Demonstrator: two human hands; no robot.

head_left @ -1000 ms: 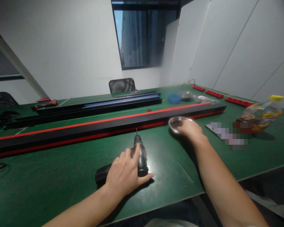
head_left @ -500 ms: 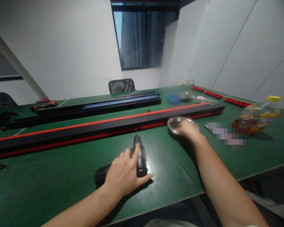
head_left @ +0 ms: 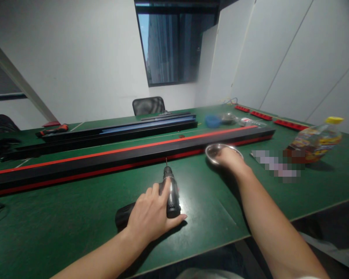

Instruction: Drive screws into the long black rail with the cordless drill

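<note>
Past the right hand (head_left: 234, 161), a bottle (head_left: 320, 140) is seen, its label unreadable. Beneath both hands a green table (head_left: 61, 221) is spread, backed by a white wall (head_left: 90, 58). By the left hand (head_left: 148, 211) a drill (head_left: 172, 201) is held, its bit pointed at the bar (head_left: 133, 155) ahead. The right fingers are dipped into a bowl (head_left: 211, 157); their hold cannot be told.

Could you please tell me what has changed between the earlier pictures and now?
Nothing on the table has visibly moved; only the whole view has shifted slightly. Nothing was visibly taken up or let go: the left hand is still around the drill, the right hand still at the metal bowl. The red-striped black bar stayed put.
</note>
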